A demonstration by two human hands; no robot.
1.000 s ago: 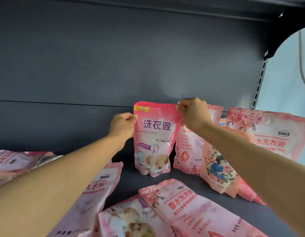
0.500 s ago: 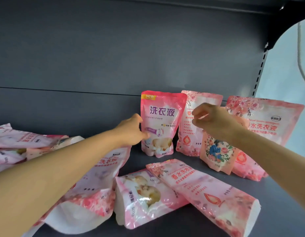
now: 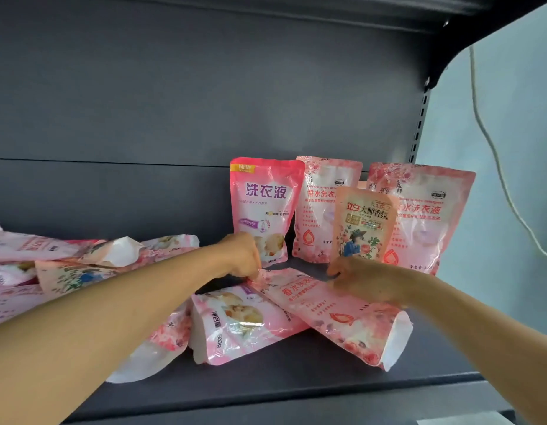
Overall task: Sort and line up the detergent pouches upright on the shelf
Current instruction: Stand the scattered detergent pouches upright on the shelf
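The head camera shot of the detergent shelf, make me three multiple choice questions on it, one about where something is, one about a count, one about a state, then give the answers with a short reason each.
1. Where does the peach floral pouch stand?
A. In front of the pink pouches at the back right
B. Flat at the shelf's front edge
C. On the left pile

2. How many pouches stand upright at the back?
A. Two
B. Four
C. Six

3. How is the rose-print pouch under both hands placed?
A. Upright against the back panel
B. Lying flat, partly over another pouch
C. Hanging from a hook

Answers: 1 A, it overlaps two taller pink pouches behind it. 2 B, three pink ones plus the peach one. 3 B, it lies on the shelf with the left hand and right hand at its top edge.
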